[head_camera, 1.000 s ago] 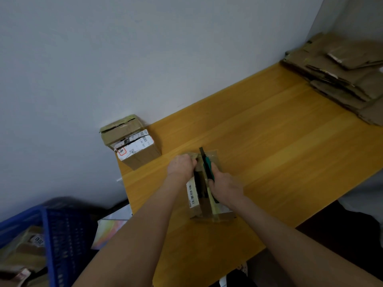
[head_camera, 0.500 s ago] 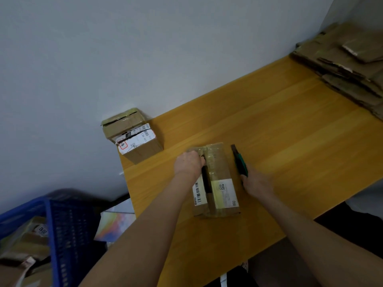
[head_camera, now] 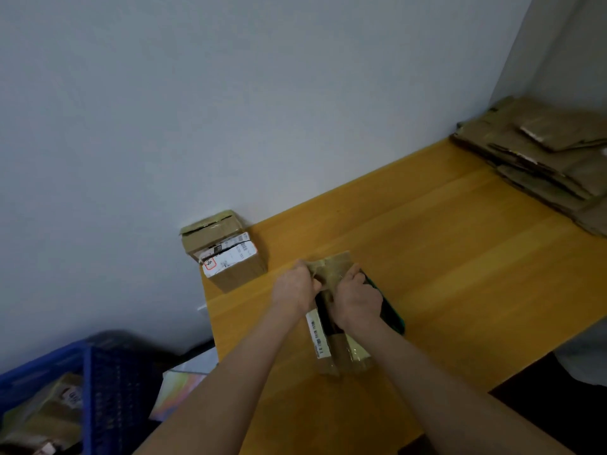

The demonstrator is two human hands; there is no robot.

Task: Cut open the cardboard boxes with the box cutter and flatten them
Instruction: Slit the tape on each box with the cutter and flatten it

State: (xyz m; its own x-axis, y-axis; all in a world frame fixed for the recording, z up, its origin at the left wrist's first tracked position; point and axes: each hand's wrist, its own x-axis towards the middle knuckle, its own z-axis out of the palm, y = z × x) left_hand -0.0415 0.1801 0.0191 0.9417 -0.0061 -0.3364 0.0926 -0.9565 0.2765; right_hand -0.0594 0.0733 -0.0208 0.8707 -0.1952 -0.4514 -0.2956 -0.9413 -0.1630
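On the wooden surface (head_camera: 460, 257), we note the left hand (head_camera: 292, 287) and right hand (head_camera: 356, 297) each gripping a far flap of the box (head_camera: 348, 356); the box cutter (head_camera: 391, 311) lies alongside (right side).

Left hand (head_camera: 297, 285) and right hand (head_camera: 356, 295) on a small box (head_camera: 338, 351) on the table (head_camera: 460, 257).
Both grip the taped flaps at its far end; the green box cutter (head_camera: 391, 311) lies just right of it.
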